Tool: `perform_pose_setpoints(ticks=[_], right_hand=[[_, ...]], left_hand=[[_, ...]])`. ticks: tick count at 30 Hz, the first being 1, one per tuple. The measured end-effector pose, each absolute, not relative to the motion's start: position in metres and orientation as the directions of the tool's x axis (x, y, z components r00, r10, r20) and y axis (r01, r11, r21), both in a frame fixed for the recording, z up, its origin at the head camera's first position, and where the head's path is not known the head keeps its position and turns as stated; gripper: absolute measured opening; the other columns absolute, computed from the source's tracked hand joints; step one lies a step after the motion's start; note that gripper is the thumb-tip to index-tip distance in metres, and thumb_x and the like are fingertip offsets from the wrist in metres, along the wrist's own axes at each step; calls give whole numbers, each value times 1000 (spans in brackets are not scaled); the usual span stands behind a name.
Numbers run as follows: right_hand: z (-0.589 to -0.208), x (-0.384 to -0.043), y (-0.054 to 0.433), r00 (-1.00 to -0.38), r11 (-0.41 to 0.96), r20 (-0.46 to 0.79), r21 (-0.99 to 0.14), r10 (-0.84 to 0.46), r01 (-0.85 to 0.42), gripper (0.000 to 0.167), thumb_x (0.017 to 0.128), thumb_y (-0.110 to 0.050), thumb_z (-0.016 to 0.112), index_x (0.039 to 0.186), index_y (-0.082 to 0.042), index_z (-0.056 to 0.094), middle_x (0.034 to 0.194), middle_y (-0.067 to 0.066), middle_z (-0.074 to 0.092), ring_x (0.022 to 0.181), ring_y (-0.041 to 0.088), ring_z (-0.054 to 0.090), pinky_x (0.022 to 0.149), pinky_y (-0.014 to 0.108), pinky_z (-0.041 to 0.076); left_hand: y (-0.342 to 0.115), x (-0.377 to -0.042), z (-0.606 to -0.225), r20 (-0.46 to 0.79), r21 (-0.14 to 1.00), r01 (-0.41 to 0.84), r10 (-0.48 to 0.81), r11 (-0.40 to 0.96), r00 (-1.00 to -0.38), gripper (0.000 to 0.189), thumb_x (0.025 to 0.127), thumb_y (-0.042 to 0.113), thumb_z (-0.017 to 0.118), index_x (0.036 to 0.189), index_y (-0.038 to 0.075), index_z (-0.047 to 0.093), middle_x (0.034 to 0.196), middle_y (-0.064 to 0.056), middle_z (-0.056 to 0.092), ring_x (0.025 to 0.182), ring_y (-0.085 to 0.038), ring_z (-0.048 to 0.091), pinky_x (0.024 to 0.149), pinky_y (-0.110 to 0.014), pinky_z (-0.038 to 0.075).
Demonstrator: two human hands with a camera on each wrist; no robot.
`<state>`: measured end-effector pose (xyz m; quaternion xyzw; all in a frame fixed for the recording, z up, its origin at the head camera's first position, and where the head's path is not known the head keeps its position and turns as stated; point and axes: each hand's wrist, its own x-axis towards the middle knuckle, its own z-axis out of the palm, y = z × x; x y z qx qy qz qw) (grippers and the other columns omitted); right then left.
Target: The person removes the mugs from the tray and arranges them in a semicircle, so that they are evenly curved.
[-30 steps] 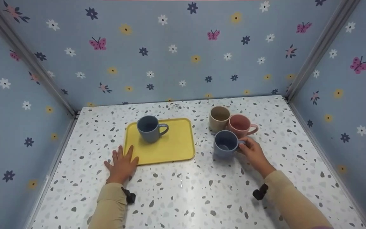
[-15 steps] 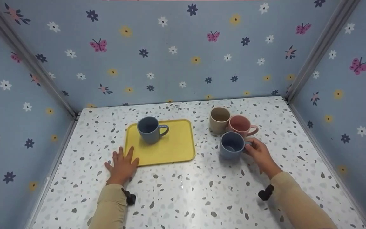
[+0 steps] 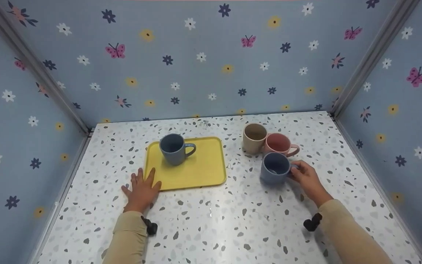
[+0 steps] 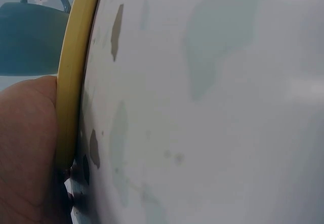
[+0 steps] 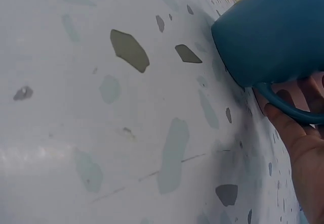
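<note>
My right hand (image 3: pixel 308 179) pinches the handle of a blue mug (image 3: pixel 274 172), which stands upright in front of a pink mug (image 3: pixel 278 143). The right wrist view shows the thumb and fingers at the handle (image 5: pixel 283 105). A beige mug (image 3: pixel 254 141) is just left of the pink one. On the left, my left hand (image 3: pixel 142 192) lies with spread fingers at the near left corner of a yellow tray (image 3: pixel 203 165), its fingertips on the rim. Another blue-grey mug (image 3: pixel 174 152) sits upright on the tray, handle to the right.
The speckled white table (image 3: pixel 211 227) is closed in by a flowered back wall (image 3: pixel 203 44) and side walls. Between the tray and the mugs lies a strip of bare tabletop. Black cameras are strapped to both wrists.
My right hand has moved the blue mug to the right, from in front of the gap between the beige and pink mugs to in front of the pink one. The left hand has stayed put.
</note>
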<state>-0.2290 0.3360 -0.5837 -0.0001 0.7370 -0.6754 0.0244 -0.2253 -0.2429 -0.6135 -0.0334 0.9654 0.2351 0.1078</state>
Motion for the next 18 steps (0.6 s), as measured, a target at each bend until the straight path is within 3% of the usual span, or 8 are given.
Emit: perform_pose_setpoints(ticks=[6, 11, 18], right_hand=[[-585, -230, 344, -998, 49, -24, -999, -65, 21, 34, 103, -8, 58, 123, 17, 48, 113, 9, 64, 103, 13, 67, 95, 37, 56], [-584, -230, 349, -996, 97, -31, -995, -82, 23, 33, 104, -12, 57, 123, 13, 49, 115, 7, 64, 106, 11, 67, 98, 39, 54], [-583, -230, 354, -997, 92, -35, -995, -73, 28, 34, 103, -12, 58, 123, 14, 49, 110, 0, 64, 103, 9, 66, 94, 33, 56]], left_hand=[[-244, -227, -615, -230, 438, -115, -12, 891, -973, 71, 106, 55, 32, 164, 20, 12, 166, -24, -13, 148, -52, -18, 101, -80, -21], [-244, -227, -618, -234, 435, -118, -14, 893, -972, 71, 106, 56, 31, 164, 20, 11, 166, -23, -13, 148, -50, -19, 101, -79, -21], [-244, -225, -615, -220, 442, -110, -12, 890, -975, 70, 106, 54, 32, 164, 20, 13, 167, -24, -12, 149, -50, -18, 102, -80, -19]])
